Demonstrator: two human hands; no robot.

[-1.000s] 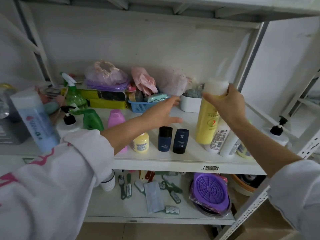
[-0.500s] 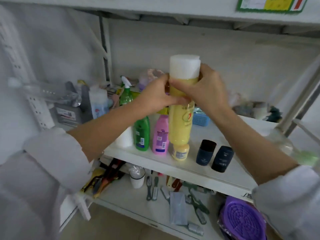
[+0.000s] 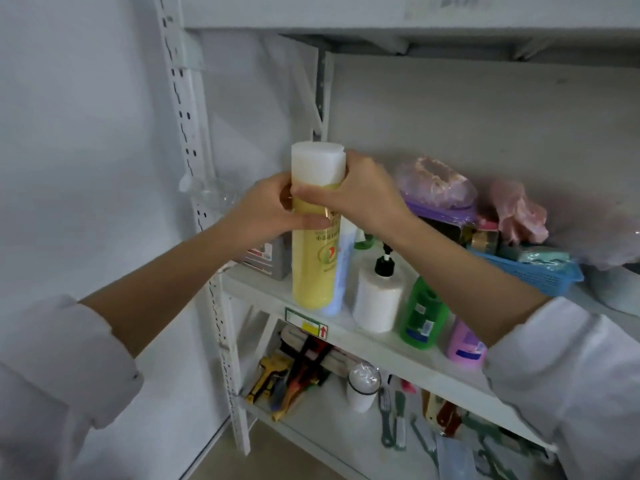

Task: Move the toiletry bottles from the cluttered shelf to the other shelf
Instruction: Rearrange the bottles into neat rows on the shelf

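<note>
A tall yellow bottle (image 3: 313, 268) with a white cap is held upright in front of the left end of the cluttered shelf (image 3: 377, 344). My left hand (image 3: 266, 213) wraps its upper part from the left, and my right hand (image 3: 360, 195) clasps it from the right just under the cap. Behind it stands a pale blue bottle (image 3: 341, 271). On the shelf to the right are a white pump bottle (image 3: 377, 299), a green bottle (image 3: 422, 315) and a pink bottle (image 3: 464, 346), partly hidden by my right forearm.
A perforated white upright (image 3: 194, 188) runs down at the left. The shelf's back holds a blue basket (image 3: 540, 275), bagged items (image 3: 436, 185) and a grey box (image 3: 273, 261). The lower shelf (image 3: 332, 431) carries brushes, tools and a white cup (image 3: 362, 386).
My view swung left along the shelf. The right hand lifted the yellow bottle from the right end, the left hand joined it, and both carried it to the left end.
</note>
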